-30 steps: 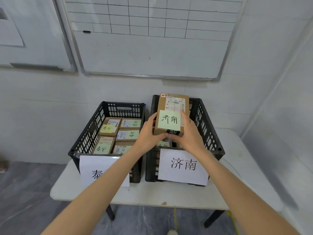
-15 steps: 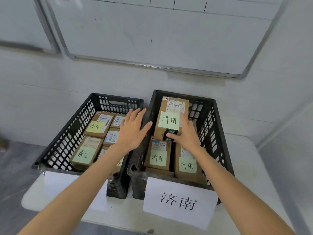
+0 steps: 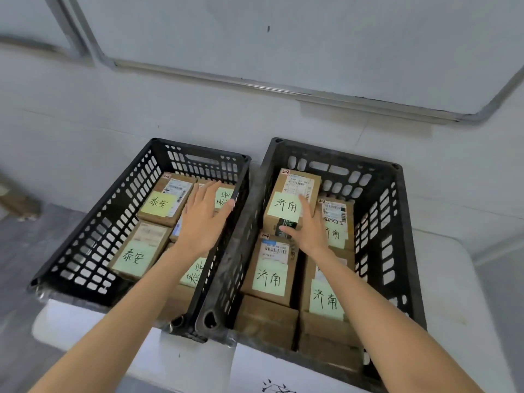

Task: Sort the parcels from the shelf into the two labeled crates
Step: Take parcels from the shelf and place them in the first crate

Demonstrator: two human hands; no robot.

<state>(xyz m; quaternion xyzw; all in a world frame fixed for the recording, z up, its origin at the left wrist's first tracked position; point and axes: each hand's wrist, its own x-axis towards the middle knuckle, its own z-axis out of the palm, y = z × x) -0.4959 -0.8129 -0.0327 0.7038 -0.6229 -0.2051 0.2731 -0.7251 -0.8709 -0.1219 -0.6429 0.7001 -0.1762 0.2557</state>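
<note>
I see the left crate (image 3: 93, 219) packed with parcels (image 3: 164, 199) noted 泰安. My left hand (image 3: 202, 219) hovers flat over its 3 o'clock side, fingers straight, holding nothing. The right crate (image 3: 388, 222) stands just beside it, with free room at its 1 o'clock corner. At its 11 o'clock lies the 济南 parcel (image 3: 289, 194). My right hand (image 3: 307, 231) rests on that parcel, fingers straight, thumb against its near end.
</note>
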